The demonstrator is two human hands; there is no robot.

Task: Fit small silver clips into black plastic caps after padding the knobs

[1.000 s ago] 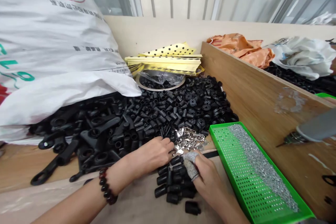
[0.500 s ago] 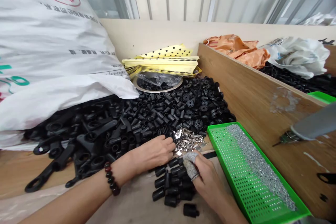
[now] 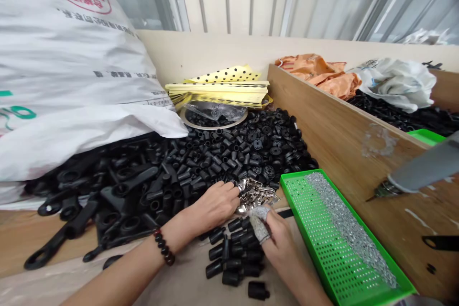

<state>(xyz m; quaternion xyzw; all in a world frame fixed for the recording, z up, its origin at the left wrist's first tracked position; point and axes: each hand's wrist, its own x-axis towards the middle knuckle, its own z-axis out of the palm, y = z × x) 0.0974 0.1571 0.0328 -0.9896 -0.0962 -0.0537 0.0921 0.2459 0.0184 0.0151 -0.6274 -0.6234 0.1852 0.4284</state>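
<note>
My left hand (image 3: 220,203), with a dark bead bracelet (image 3: 163,247) on its wrist, is closed at the left edge of a heap of small shiny metal clips (image 3: 256,192). Its fingertips are pinched, and what they hold is too small to make out. Just below the heap, my right hand (image 3: 278,236) has grey cloth covers (image 3: 258,224) on its fingers. These are bent together, their tips turned away from view. Between my hands and nearer to me lie several black cylindrical pieces (image 3: 229,263), with one piece (image 3: 258,290) apart in front.
Behind my hands spreads a large pile of black plastic parts (image 3: 215,153), beside a big white sack (image 3: 82,67). A green perforated tray (image 3: 322,248) of small silvery pieces stands at right. An electric screwdriver (image 3: 416,169) points in over the wooden divider (image 3: 333,138).
The view has shifted slightly. My left forearm and wrist have come a little to the right, while both hands stay by the metal clips. The cylindrical pieces lie as before.
</note>
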